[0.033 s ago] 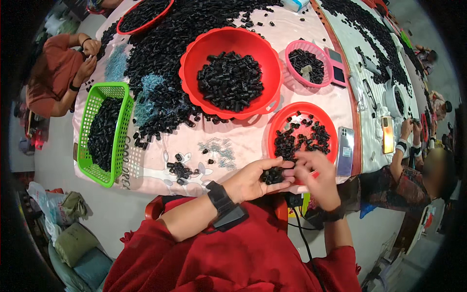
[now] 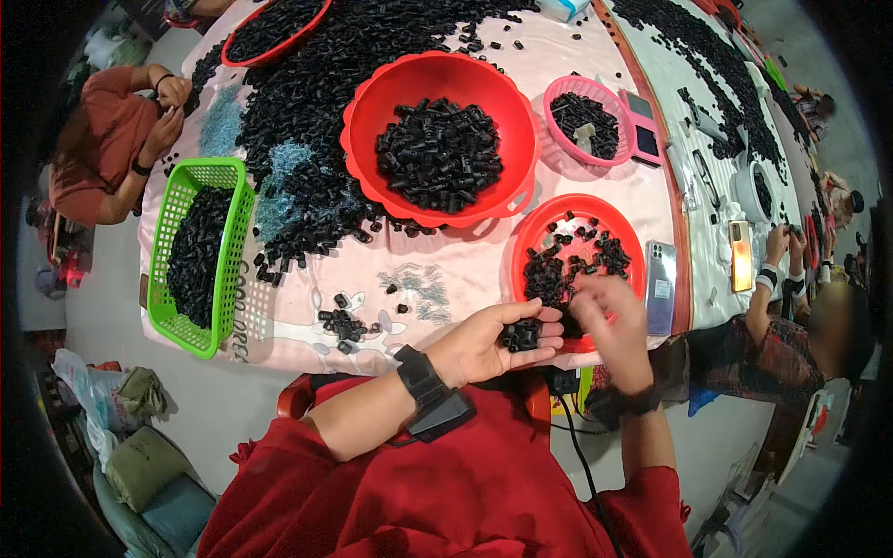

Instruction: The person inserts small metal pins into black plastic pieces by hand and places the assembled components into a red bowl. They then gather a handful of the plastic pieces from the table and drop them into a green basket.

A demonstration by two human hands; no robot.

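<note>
My left hand [image 2: 484, 340] is cupped palm up at the table's near edge, holding a small heap of black cylindrical plastic pieces [image 2: 522, 336]. Just right of it, over the near rim of a shallow red bowl [image 2: 631, 223], hovers my right hand [image 2: 606, 321]. Motion smears its fingers, so I cannot make out whether they grip anything. More black pieces [image 2: 609, 259] lie scattered in that bowl. A loose cluster of similar pieces [image 2: 345, 325] sits on the pink tablecloth to the left of my left hand.
A large red scalloped basin [image 2: 377, 102] and a green basket [image 2: 233, 270] hold black pieces; so does a pink basket [image 2: 563, 88]. A big black pile [image 2: 316, 56] covers the far left. A phone [image 2: 660, 288] lies right of the shallow bowl. Other people sit at both sides.
My right hand has drawn a little to the right, away from my left fingertips. My left hand stays in place with its heap of black pieces.
</note>
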